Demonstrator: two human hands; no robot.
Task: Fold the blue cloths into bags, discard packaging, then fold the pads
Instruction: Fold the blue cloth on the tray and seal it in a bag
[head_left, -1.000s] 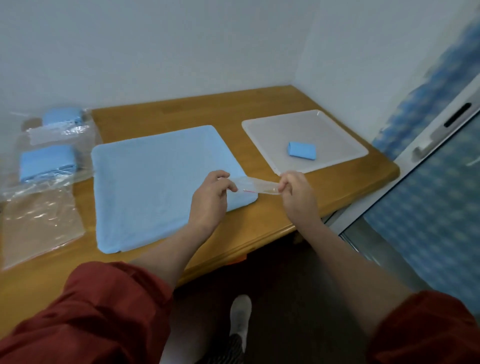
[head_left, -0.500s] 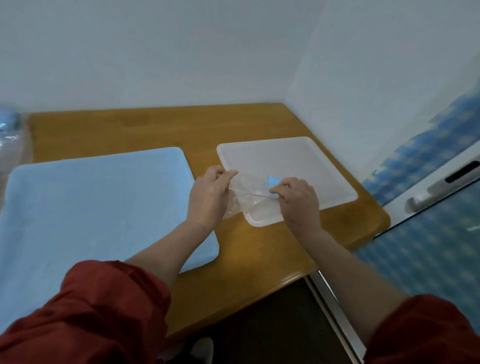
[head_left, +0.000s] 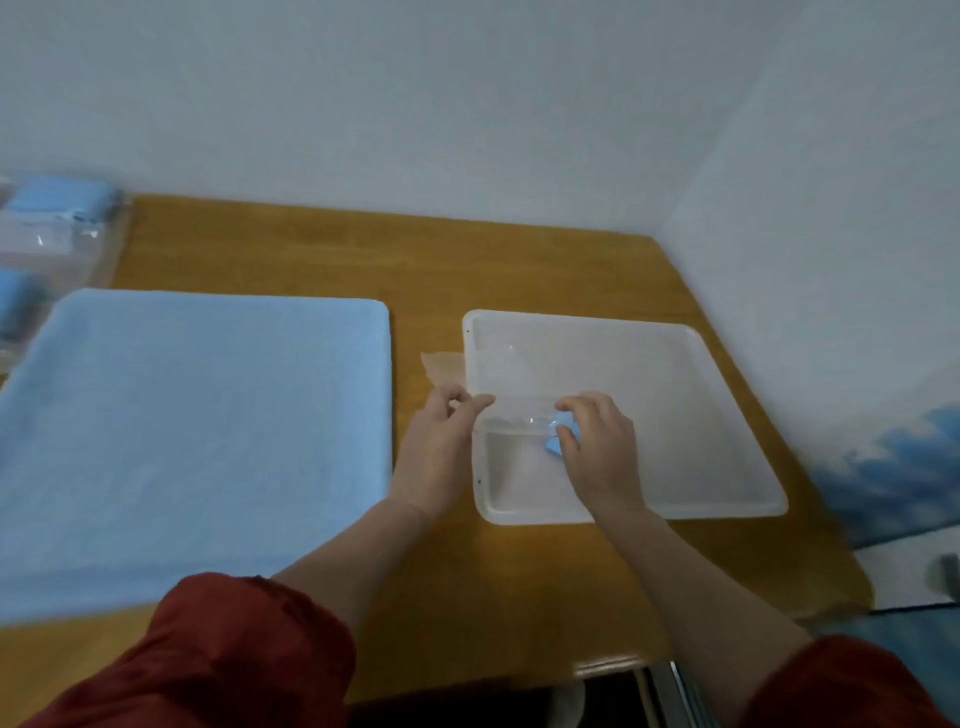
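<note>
A clear plastic bag (head_left: 511, 410) hangs over the left part of the white tray (head_left: 691, 415). My left hand (head_left: 441, 441) pinches the bag's left edge at the tray's rim. My right hand (head_left: 597, 447) pinches its right side, just above a small folded blue cloth (head_left: 555, 446) that peeks out under my fingers; whether it lies in the tray or inside the bag I cannot tell. A large blue pad (head_left: 192, 431) lies flat on the wooden table (head_left: 363, 249) to the left.
At the far left edge lie clear bags with folded blue cloths (head_left: 57, 197) in them. White walls close the table at the back and on the right. The table's front edge runs just below my forearms.
The view swung right and steadied. Both hands carried the clear bag from above the table's front edge to over the tray, down by the small blue cloth.
</note>
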